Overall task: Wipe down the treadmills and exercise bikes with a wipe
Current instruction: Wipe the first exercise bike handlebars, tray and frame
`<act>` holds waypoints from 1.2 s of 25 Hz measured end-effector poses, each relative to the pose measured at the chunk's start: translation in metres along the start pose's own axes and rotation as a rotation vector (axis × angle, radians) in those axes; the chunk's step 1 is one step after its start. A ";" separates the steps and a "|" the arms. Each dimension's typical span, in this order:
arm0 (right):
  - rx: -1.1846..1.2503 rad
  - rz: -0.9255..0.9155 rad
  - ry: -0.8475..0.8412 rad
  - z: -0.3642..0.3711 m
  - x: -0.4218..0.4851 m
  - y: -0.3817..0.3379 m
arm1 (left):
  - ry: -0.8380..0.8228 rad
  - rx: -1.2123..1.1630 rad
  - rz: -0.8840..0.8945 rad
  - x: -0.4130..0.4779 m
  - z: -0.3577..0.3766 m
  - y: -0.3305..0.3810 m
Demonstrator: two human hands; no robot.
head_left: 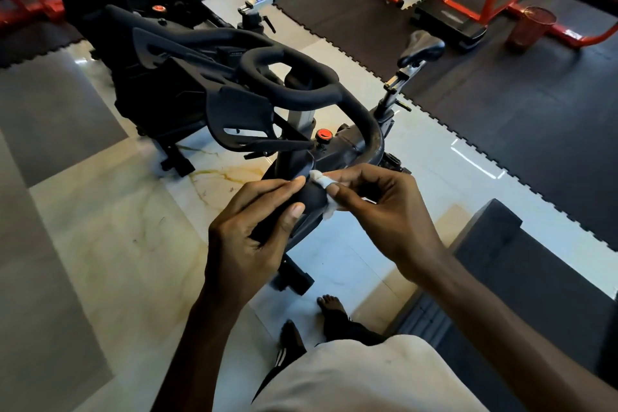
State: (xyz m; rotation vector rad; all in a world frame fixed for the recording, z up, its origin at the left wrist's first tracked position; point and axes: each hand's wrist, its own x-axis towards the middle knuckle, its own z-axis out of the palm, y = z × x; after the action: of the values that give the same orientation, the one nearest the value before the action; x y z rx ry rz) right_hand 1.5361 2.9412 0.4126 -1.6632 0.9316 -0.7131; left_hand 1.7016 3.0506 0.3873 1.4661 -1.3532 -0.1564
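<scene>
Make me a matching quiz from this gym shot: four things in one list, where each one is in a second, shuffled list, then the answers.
Things:
1. white wipe
2. left hand
3. nearer orange-topped knob
4. red bin

Places:
A. standing on the dark floor mat
B. gripping the handlebar end
C. pinched by the right hand
D. on the bike frame

Pairs: 1-C, 2-B, 3-D, 4-A.

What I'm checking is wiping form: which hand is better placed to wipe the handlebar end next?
Right. The right hand pinches the wipe against the handlebar end; the left hand grips that bar and holds no wipe.
</scene>
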 end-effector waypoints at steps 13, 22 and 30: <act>0.020 -0.114 0.121 0.009 -0.013 0.015 | -0.039 0.290 0.127 0.003 0.005 0.017; -0.349 -0.100 0.193 -0.040 0.054 0.062 | -0.223 0.619 0.137 0.027 0.021 0.037; -0.575 -0.095 0.027 -0.075 0.111 0.059 | -0.405 0.955 -0.133 0.036 0.049 0.071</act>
State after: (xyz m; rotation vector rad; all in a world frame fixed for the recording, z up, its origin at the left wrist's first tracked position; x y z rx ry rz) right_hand 1.5187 2.8007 0.3766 -2.2158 1.1539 -0.5579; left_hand 1.6345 3.0105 0.4389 2.4152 -1.7688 0.1470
